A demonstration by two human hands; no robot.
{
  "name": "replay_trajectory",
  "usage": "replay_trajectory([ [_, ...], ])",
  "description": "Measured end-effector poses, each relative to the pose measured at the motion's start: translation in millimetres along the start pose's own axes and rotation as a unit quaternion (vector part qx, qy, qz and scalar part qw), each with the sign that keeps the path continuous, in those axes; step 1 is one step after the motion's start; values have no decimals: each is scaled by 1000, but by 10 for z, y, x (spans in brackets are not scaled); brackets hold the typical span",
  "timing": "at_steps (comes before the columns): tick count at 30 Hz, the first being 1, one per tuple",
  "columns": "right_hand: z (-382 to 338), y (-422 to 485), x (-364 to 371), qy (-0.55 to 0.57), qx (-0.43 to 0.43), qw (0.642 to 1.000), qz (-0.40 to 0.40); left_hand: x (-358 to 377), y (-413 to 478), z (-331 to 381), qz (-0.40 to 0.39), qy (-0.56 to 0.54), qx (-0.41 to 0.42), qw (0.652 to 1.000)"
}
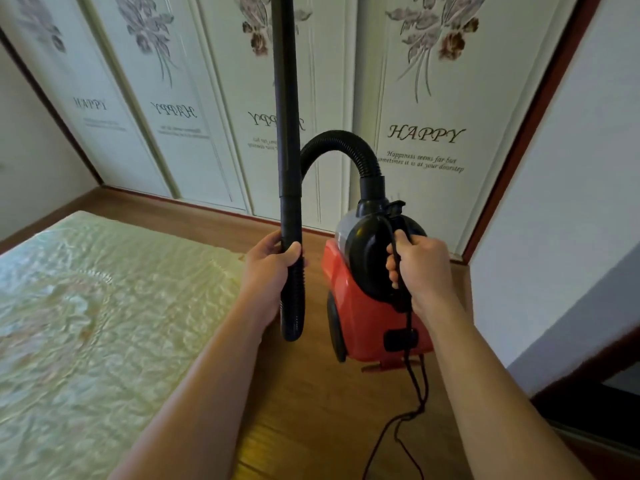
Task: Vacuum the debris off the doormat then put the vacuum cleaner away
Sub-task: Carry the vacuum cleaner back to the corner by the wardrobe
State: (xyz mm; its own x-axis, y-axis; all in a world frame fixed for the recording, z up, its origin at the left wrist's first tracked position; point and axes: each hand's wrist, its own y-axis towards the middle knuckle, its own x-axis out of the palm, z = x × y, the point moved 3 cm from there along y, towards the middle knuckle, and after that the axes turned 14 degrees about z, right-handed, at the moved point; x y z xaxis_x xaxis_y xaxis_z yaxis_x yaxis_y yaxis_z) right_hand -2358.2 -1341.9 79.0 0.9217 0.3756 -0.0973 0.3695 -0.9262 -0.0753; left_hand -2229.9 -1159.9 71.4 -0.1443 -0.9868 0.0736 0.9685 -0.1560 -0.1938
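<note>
A red and black vacuum cleaner (360, 306) hangs above the wooden floor, carried by its black top handle. My right hand (420, 268) grips that handle together with the black power cord (412, 382), which trails down to the floor. My left hand (268, 268) is closed around the black wand (286, 116), held upright with its top out of frame. A ribbed black hose (341, 143) arcs from the wand to the cleaner's top. No doormat is in view.
A bed with a pale quilted cover (90, 323) fills the left. White wardrobe doors (426, 98) printed with flowers and "HAPPY" stand straight ahead. A white wall (571, 202) and a dark frame are on the right. A strip of wooden floor (311, 410) runs between the bed and the wall.
</note>
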Motion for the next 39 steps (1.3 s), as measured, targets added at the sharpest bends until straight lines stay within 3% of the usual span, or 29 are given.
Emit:
replay_trajectory([
  [6, -258, 856, 582, -14, -15, 999, -32, 420, 834, 148, 31, -23, -13, 999],
  [14, -468, 1632, 1488, -47, -42, 997, -34, 463, 1957, 262, 43, -59, -34, 997],
  [21, -494, 2084, 2403, -30, -31, 999, -9, 384, 3099, 418, -7, -64, -43, 997],
  [29, -746, 2514, 3178, -8, -33, 999, 2, 386, 4055, 687, -11, -80, -34, 996],
  [39, -670, 3582, 3893, 13, -33, 998, -52, 854, 4930, 766, 56, -88, -31, 994],
])
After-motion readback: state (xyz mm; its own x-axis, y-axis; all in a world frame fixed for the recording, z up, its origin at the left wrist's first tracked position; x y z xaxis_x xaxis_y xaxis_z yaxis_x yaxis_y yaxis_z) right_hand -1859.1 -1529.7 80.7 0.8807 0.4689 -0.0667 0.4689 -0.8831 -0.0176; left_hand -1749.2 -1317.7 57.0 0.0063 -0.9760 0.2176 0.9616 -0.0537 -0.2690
